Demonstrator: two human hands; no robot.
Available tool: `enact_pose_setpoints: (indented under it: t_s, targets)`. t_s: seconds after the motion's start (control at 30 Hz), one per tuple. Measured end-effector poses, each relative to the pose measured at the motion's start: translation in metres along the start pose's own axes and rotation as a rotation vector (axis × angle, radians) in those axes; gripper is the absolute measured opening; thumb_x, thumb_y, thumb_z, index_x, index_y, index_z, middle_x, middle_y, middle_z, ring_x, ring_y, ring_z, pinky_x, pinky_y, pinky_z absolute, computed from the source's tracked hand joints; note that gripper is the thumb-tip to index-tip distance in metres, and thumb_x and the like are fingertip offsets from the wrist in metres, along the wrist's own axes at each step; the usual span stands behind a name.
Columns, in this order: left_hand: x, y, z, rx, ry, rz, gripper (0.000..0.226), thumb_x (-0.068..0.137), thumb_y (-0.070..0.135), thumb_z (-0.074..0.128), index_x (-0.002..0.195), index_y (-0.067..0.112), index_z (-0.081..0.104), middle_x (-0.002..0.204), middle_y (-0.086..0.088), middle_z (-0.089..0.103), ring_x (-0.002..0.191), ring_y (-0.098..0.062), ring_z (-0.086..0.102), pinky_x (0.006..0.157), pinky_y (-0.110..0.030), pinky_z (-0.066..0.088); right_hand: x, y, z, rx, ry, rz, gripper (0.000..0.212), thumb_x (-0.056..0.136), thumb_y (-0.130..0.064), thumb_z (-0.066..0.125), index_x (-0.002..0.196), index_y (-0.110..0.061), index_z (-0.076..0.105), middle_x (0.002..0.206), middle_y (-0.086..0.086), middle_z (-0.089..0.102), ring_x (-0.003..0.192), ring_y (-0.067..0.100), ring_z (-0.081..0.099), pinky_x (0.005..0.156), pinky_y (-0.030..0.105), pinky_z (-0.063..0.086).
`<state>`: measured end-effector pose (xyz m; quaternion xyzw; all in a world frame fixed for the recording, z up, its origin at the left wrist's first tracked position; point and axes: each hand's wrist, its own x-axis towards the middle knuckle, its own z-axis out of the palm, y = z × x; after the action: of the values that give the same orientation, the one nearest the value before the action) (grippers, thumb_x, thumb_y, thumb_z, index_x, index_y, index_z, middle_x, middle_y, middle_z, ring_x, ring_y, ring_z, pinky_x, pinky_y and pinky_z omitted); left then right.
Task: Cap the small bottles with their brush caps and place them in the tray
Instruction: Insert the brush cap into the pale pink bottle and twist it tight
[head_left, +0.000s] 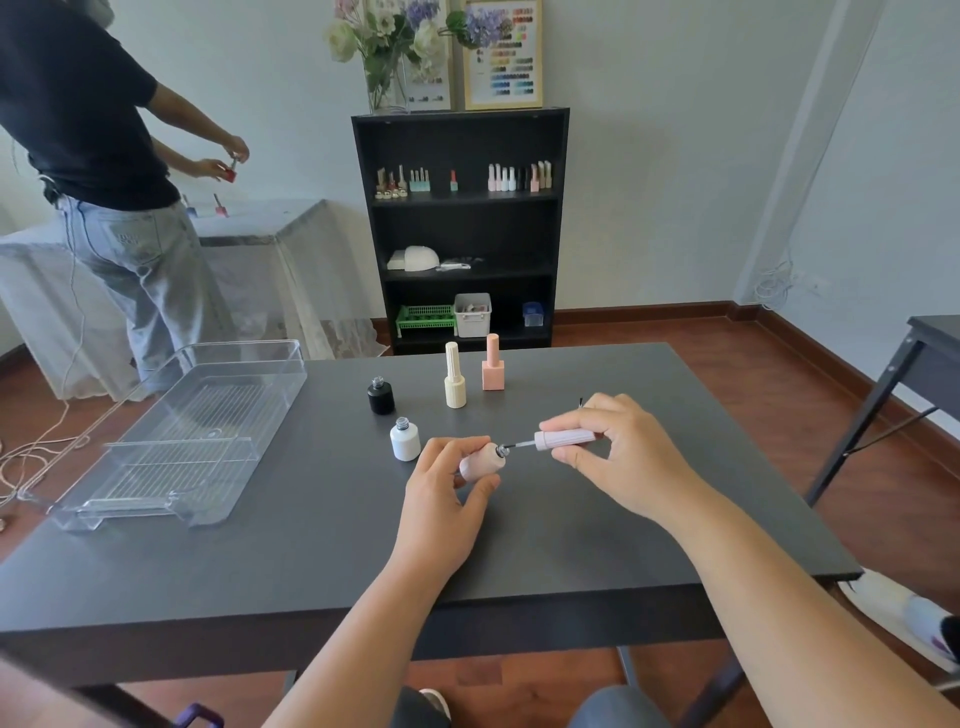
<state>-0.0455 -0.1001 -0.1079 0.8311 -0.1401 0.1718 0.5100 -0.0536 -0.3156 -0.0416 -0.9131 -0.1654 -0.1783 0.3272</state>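
Observation:
My left hand (447, 491) grips a small pale pink bottle (482, 462), tilted with its neck pointing right. My right hand (618, 452) holds a pale lilac brush cap (566, 438) level, its thin brush tip just at the bottle's mouth. On the dark table stand an uncapped white bottle (405, 439) and an uncapped black bottle (381, 396). Behind them stand a capped cream bottle (454, 376) and a capped peach bottle (492, 364). The clear plastic tray (171, 441) lies at the left with nothing in it.
The dark table (363, 545) ends near my arms. A black shelf (462, 228) with bottles and boxes stands against the far wall. A person (98, 171) works at a covered table far left. Another table's corner (930, 353) is at the right.

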Motion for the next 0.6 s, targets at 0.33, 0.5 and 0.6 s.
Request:
enact_pose_setpoints:
  t_s: [0.33,0.5,0.6]
  targets:
    - [-0.0006,0.0014,-0.0003,0.002,-0.016,0.040,0.038,0.085,0.010,0.073,0.113,0.034,0.064,0.110,0.018,0.054,0.101,-0.001,0.058,0.085,-0.008,0.047,-0.0007,-0.0015,0.0013,-0.069,0.010,-0.050,0.029,0.081,-0.017,0.076,0.106,-0.030,0.074,0.078,-0.018,0.047,0.082,0.013,0.042,0.068,0.023,0.034]
    - [-0.0009,0.0015,-0.0002,0.023,-0.031,0.068,0.038,0.085,0.009,0.073,0.115,0.031,0.065,0.108,0.020,0.052,0.102,0.005,0.054,0.082,-0.003,0.044,0.0012,-0.0043,0.0036,-0.093,-0.034,-0.057,0.028,0.084,-0.021,0.074,0.109,-0.034,0.072,0.079,-0.019,0.047,0.083,0.008,0.041,0.069,0.020,0.034]
    - [-0.0011,0.0006,0.0002,0.042,-0.042,0.081,0.038,0.086,0.010,0.072,0.118,0.028,0.065,0.107,0.018,0.051,0.102,0.004,0.054,0.079,-0.007,0.048,0.0001,-0.0038,0.0064,-0.097,-0.087,-0.040,0.030,0.087,-0.022,0.070,0.114,-0.034,0.070,0.081,-0.016,0.048,0.084,0.009,0.044,0.070,0.021,0.034]
